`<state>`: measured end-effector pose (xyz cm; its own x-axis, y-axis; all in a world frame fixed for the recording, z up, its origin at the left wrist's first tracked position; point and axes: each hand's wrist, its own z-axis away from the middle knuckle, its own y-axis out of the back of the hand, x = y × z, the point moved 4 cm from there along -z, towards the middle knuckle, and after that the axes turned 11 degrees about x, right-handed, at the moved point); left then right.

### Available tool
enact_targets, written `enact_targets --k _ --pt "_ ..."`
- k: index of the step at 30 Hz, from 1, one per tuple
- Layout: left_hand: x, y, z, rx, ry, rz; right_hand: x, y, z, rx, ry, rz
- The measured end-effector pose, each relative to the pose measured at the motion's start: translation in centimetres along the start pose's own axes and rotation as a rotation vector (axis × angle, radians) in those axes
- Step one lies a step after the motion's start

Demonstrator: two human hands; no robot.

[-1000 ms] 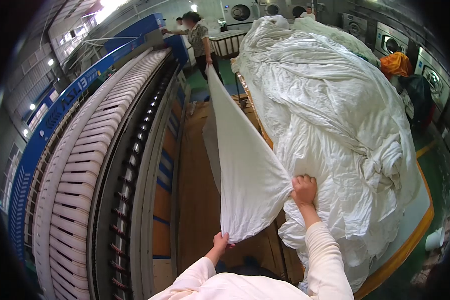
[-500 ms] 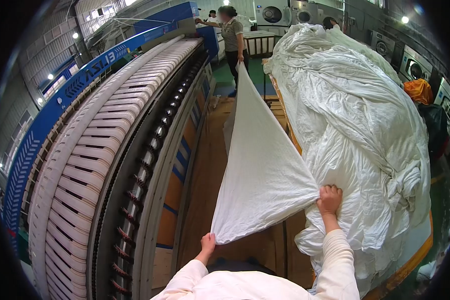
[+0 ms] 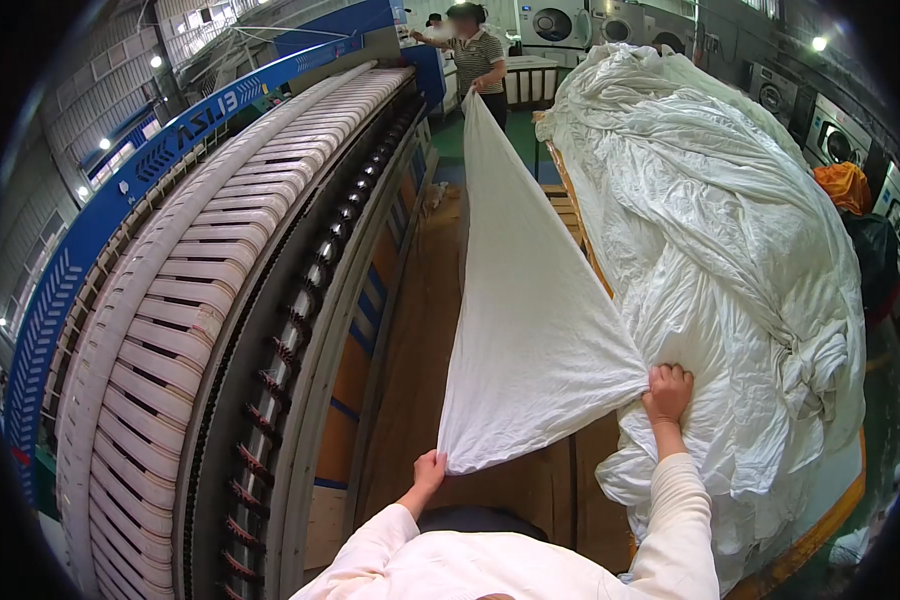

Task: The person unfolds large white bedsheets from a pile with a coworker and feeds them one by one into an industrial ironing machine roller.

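A white sheet (image 3: 540,330) is stretched between me and a person at the far end, narrowing to a point in that person's hand. My left hand (image 3: 429,470) is closed on its lower left corner, close to the machine's side. My right hand (image 3: 668,393) grips the sheet's right corner, drawn into folds at the fingers, beside a large heap of white linen (image 3: 700,240). The sheet hangs taut over the wooden floor boards between machine and heap.
To the left runs a long ironing machine (image 3: 160,360) with pale belts and a blue frame. The other person (image 3: 478,65) stands at its far end. Front-loading washers (image 3: 550,25) line the back and right. An orange bag (image 3: 842,187) lies beyond the heap.
Both my hands have shifted slightly right and up in view, still holding the sheet. The far person's sheet-holding hand is higher, and their other arm has moved beside the machine.
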<state>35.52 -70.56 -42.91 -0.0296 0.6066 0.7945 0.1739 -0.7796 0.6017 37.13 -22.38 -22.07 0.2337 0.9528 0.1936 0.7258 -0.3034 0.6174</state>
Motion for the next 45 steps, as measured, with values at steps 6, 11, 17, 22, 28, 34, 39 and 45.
enact_targets --k 6,11,17,22,28,34,39,45 --pt "4.6 0.7 -2.1 0.185 0.004 0.201 -0.3 0.4 -0.2 -0.011 0.001 0.000" --pt "15.7 8.6 -6.0 0.306 -0.049 0.572 -0.7 0.6 -0.4 -0.014 -0.005 -0.004" --pt "18.2 26.2 -14.9 0.691 -0.495 0.429 -5.6 0.7 0.6 0.074 0.015 -0.447" --pt "15.3 44.4 -20.9 0.731 -0.307 0.273 -23.1 6.2 -2.2 0.074 -0.042 -0.817" --pt "14.0 61.1 -18.5 0.919 -0.358 0.069 -34.5 13.5 -6.4 0.095 -0.006 -1.203" --pt "10.4 67.5 -15.1 0.936 -0.357 0.036 -39.6 17.0 -6.1 0.028 -0.081 -1.409" --pt "8.7 67.5 -13.8 0.869 -0.212 0.017 -41.4 19.9 -6.1 0.041 -0.203 -1.504" --pt "9.5 66.3 -15.4 0.816 -0.470 -0.232 -40.5 20.6 -5.7 0.095 -0.360 -1.427"
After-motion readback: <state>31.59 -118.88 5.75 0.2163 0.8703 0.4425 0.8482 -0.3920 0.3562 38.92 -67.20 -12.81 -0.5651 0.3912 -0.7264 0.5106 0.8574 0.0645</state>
